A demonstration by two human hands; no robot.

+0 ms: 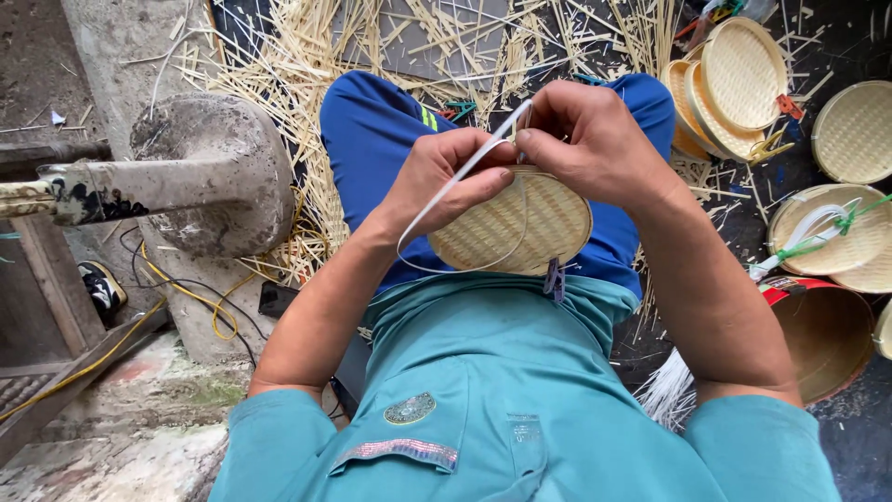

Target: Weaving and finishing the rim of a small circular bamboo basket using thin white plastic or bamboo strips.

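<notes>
**Both hands pinching a white strip over a woven disc on the lap**

From my remote seat I look down on blue trousers and a teal shirt. The floor (836,37) is dark and littered with pale bamboo splinters (279,74); a worn grey stone block (214,167) stands at my left, with a yellow cable (186,297) trailing beside it.

To my right lies a round open drum with a red rim (822,335); its inside looks bare as far as I can see. Near it lie stacked woven lids (734,84), two of them held with clips, and more flat woven discs (855,130) further right, one carrying a looped white strip tied with green cord (818,237).

On my lap rests the woven bamboo disc (511,223), touching both hands. My right hand (595,139) has its fingers curled tight, thumb and forefinger pinching the white strip (465,172) at its upper end. My left hand (446,181) is likewise pressed together, pinching the same strip lower down, against the disc's edge. The strip loops down round the disc's near side.
</notes>
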